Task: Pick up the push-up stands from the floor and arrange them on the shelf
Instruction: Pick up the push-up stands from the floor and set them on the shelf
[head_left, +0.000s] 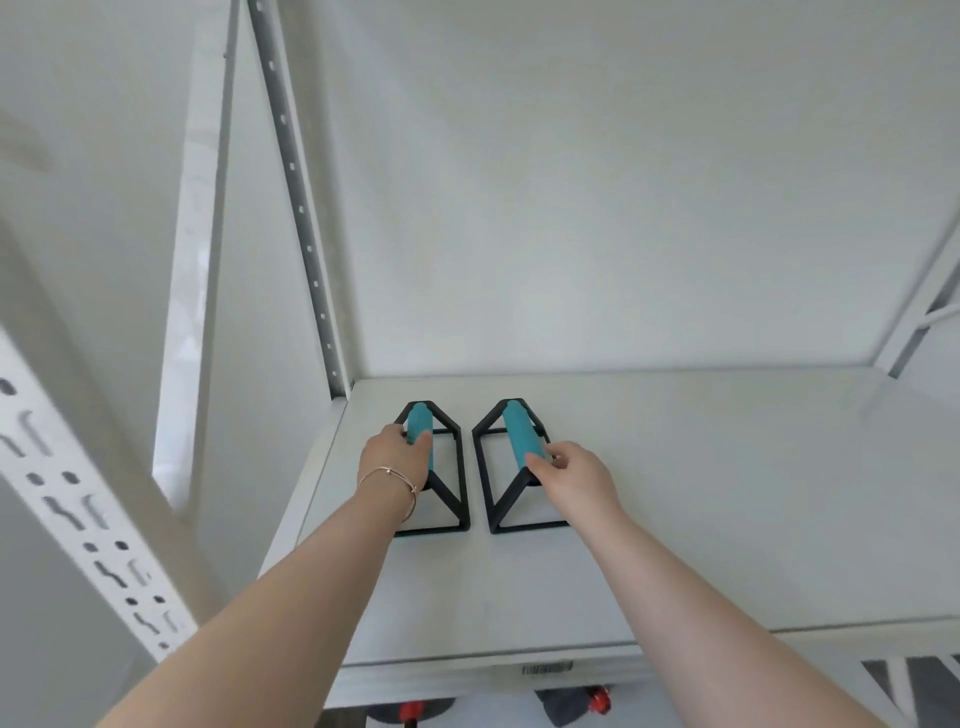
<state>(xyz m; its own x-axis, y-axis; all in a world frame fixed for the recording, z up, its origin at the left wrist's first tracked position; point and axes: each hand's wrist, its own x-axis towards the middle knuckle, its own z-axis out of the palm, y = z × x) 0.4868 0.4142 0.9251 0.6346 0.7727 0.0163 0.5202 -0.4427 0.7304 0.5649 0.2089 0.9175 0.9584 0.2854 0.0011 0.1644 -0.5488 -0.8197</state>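
Left hand (397, 457) and right hand (569, 475) are curled on the teal grips of two stands (511, 467) on the shelf (675, 493).
Frames judged stiff and light; best held by the padded grip.

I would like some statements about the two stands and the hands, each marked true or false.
1. Both stands sit on the shelf. True.
2. The left hand is on the left stand. True.
3. The grips are red. False: the grip on each stand is teal.
4. The right stand lies tipped on its side. False: it stands on its base, grip on top.
5. The right hand wears a bracelet. False: the bracelet is on the left wrist.
6. The stands are side by side with a gap between them. True.
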